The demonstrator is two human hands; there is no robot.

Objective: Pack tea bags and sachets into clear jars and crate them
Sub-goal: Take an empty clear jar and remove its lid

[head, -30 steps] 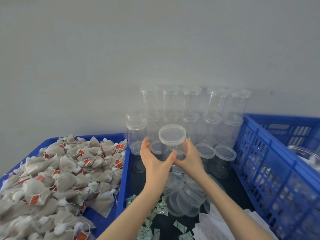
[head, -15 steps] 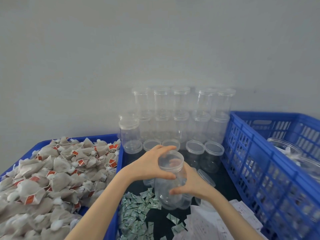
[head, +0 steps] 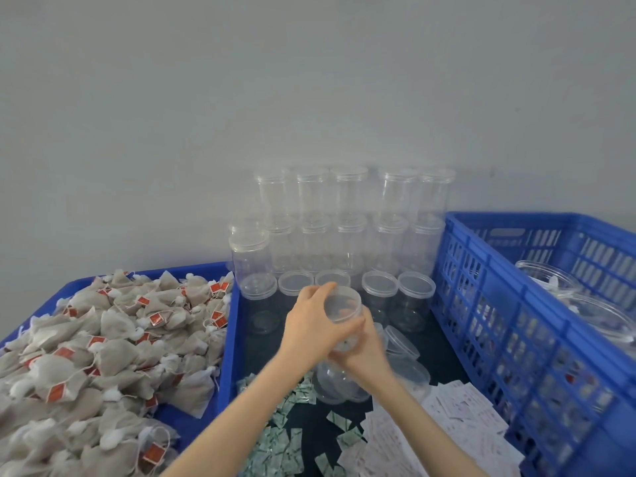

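While held mid-air: clear jar (head: 342,306), both hands gripping.
L hand (head: 315,325) curled round top; R hand (head: 364,352) lower, prob. blurred.

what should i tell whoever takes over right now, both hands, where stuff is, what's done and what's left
Left hand grips the lid end of a clear jar; right hand holds its body from below, over the dark table.
Tea bags are heaped in the blue tray on the left. Green sachets and white slips lie near the front. Empty jars are stacked at the wall, with loose lids beside the hands.
Done: the blue crate on the right already holds some jars.
Left: this jar looks empty; open, fill, close, crate.
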